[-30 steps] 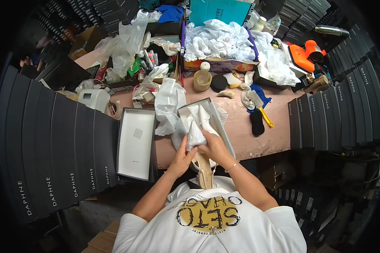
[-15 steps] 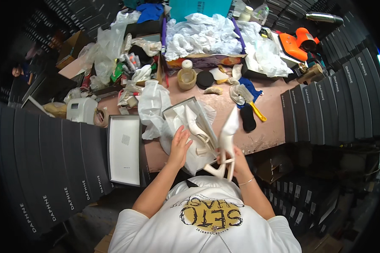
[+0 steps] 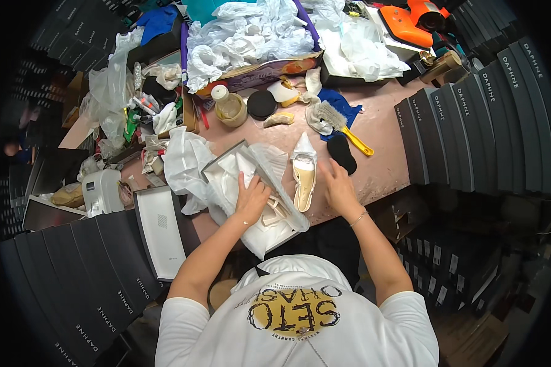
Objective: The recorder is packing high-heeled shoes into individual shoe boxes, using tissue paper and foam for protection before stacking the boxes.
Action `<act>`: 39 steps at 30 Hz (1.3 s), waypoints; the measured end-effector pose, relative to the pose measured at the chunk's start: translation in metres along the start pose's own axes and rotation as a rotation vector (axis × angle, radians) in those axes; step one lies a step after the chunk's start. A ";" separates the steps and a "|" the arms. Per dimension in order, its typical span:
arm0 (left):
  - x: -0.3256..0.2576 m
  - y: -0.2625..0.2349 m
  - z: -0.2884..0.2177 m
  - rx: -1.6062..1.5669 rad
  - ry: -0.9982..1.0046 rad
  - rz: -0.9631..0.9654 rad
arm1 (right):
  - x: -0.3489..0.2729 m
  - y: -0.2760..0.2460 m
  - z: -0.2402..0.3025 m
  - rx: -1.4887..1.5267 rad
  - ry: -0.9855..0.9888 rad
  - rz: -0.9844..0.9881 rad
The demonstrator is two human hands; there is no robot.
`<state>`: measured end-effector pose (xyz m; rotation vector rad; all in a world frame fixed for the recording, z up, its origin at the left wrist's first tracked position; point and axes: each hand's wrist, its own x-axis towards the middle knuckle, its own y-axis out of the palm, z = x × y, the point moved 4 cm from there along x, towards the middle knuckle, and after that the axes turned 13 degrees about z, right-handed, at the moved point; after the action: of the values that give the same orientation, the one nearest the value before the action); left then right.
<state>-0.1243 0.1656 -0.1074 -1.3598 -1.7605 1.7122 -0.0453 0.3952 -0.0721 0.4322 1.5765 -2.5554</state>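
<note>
A white slingback shoe (image 3: pixel 303 177) with a pointed toe stands on the pink tabletop, paper tucked in its toe. Just right of it is my right hand (image 3: pixel 341 191), fingers stretched out and holding nothing. Its mate, another white shoe (image 3: pixel 274 211), lies partly hidden among white tissue paper (image 3: pixel 229 174) in an open grey shoe box (image 3: pixel 225 151). Over that box my left hand (image 3: pixel 252 199) rests with spread fingers, touching the tissue or the shoe; which of them I cannot tell.
A white box lid (image 3: pixel 160 232) lies left of the shoe box. Behind are a glue jar (image 3: pixel 229 109), a black round pad (image 3: pixel 262 104), a yellow-handled brush (image 3: pixel 349 131) and a carton of crumpled paper (image 3: pixel 257 72). Stacked dark shoe boxes (image 3: pixel 471 134) flank both sides.
My right hand has set the white shoe down on the tabletop and let go of it. My left hand has moved in over the shoe box. The whole view has shifted.
</note>
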 end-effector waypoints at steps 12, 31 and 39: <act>-0.072 -0.114 0.044 -0.662 0.066 -0.235 | 0.006 -0.023 0.010 0.667 -0.271 -0.263; -0.180 -0.070 0.012 -1.718 0.170 -0.245 | -0.038 -0.014 0.166 1.340 -0.422 0.863; -0.166 -0.064 0.014 -2.199 0.092 -0.128 | -0.020 -0.006 0.177 1.688 -0.138 0.779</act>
<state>-0.0795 0.0379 0.0088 -1.3877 -3.2637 -1.1953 -0.0601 0.2392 0.0136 0.6782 -0.9659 -2.3762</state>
